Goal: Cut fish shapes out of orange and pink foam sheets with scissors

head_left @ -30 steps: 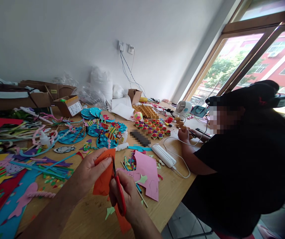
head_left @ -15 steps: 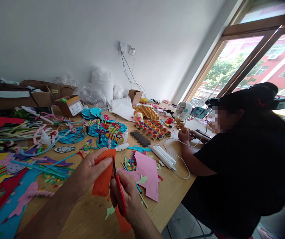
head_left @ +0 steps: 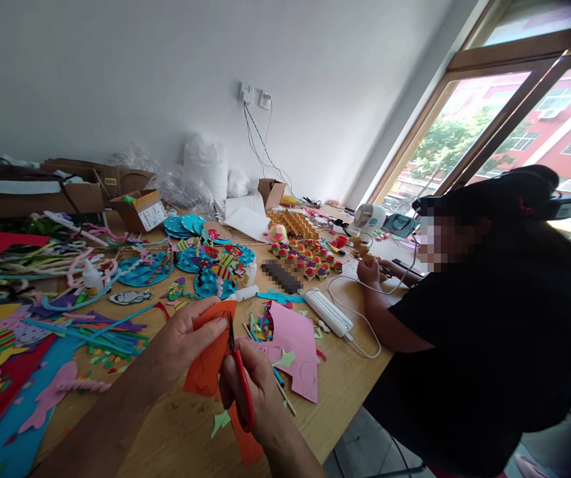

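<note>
While the left hand point(head_left: 178, 345) has the orange sheet point(head_left: 203, 368) pinched thumb-on-top above the table point(head_left: 338, 392), the scissors point(head_left: 246, 392) sit blades at its right edge, right hand point(head_left: 260, 382) curled around the handles, pink paper point(head_left: 295, 328) just beyond.

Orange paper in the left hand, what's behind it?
Below the orange paper, you can see the wooden table. The left hand pinches the paper, so any fingertips at the back are covered. I can't tell what else is straight behind.
</note>
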`<control>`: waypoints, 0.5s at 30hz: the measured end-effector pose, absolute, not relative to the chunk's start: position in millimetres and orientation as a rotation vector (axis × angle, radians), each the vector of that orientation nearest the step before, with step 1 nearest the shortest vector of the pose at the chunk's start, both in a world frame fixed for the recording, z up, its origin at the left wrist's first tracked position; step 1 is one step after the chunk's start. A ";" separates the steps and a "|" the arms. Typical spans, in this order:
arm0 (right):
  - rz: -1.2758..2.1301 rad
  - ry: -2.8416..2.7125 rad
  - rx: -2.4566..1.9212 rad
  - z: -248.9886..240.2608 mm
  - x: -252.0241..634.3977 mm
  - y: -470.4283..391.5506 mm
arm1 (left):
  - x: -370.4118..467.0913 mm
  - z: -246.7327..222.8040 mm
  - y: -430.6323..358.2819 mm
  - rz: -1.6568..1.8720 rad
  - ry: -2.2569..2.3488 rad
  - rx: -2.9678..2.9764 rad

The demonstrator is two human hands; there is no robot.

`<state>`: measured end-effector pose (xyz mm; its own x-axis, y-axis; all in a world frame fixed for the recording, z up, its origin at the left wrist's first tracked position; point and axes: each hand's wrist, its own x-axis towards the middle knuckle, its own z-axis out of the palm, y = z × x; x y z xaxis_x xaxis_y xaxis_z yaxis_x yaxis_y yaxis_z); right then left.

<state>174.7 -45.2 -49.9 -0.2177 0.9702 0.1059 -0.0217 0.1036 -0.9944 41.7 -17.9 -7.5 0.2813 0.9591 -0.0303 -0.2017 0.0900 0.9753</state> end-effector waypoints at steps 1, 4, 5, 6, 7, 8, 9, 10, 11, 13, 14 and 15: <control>1.287 -1.413 -1.006 -49.5 174.6 -45.2 | 43.2 -7.3 -18.6 1.064 0.891 1.126; 1.265 -1.433 -0.983 -50.5 174.8 -45.0 | 46.6 -6.9 -19.9 1.092 0.927 1.130; 1.260 -1.434 -0.977 -51.3 174.9 -44.9 | 47.1 -7.2 -19.8 1.095 0.933 1.133; 1.260 -1.433 -0.975 -52.1 175.0 -44.9 | 47.3 -7.6 -19.4 1.096 0.935 1.139; 1.265 -1.427 -0.977 -52.8 174.9 -44.9 | 47.3 -8.3 -18.8 1.096 0.934 1.148; 1.274 -1.420 -0.980 -53.4 174.8 -45.1 | 47.1 -9.0 -18.0 1.100 0.933 1.158; 1.286 -1.412 -0.982 -53.7 174.6 -45.2 | 46.8 -9.7 -17.1 1.104 0.931 1.168; 1.300 -1.401 -0.985 -53.9 174.5 -45.4 | 46.4 -10.4 -16.3 1.103 0.927 1.174; 1.311 -1.389 -0.988 -54.0 174.3 -45.6 | 46.0 -10.8 -15.7 1.093 0.920 1.178; 1.332 -1.369 -0.989 -54.1 174.2 -45.8 | 45.2 -11.2 -15.2 1.069 0.914 1.170; 1.339 -1.361 -0.991 -54.3 174.2 -45.8 | 44.9 -11.2 -15.3 1.056 0.913 1.162; 1.345 -1.354 -0.992 -54.5 174.3 -45.8 | 44.5 -11.1 -15.6 1.047 0.911 1.155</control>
<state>174.3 -45.8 -54.5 -0.2191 0.9724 0.0799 -0.0733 0.0653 -0.9952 44.5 -15.6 -11.1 0.2716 0.9618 -0.0329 -0.1661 0.0805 0.9828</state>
